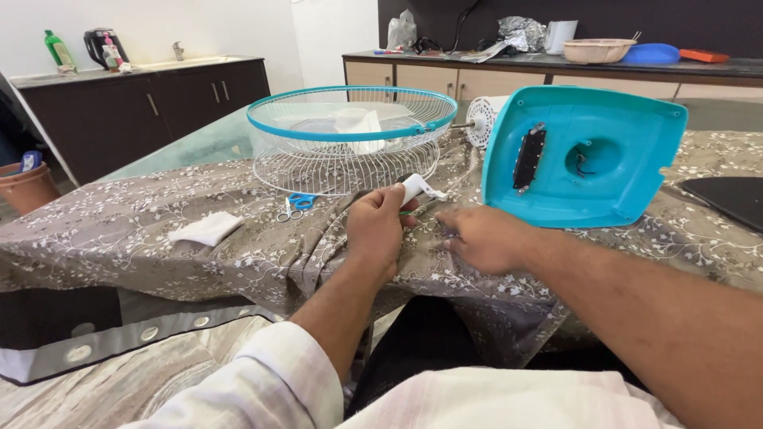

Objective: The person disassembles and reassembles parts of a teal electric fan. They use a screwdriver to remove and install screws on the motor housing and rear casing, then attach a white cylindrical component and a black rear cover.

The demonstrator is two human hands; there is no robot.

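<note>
White small plastic part (pixel 419 189) pinched in left hand (pixel 375 226), raised off grey floral tablecloth (pixel 159 230) before teal fan base (pixel 576 155); right hand (pixel 485 237) flat, empty, fingers spread, pressing cloth; wire fan guard (pixel 350 139) behind

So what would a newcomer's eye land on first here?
Probably the teal fan base, tipped on its side at the right of the cloth-covered table. Next, the white wire fan guard with its teal rim, centre back. In front, the left hand holds a small white part beside the right hand.
</note>
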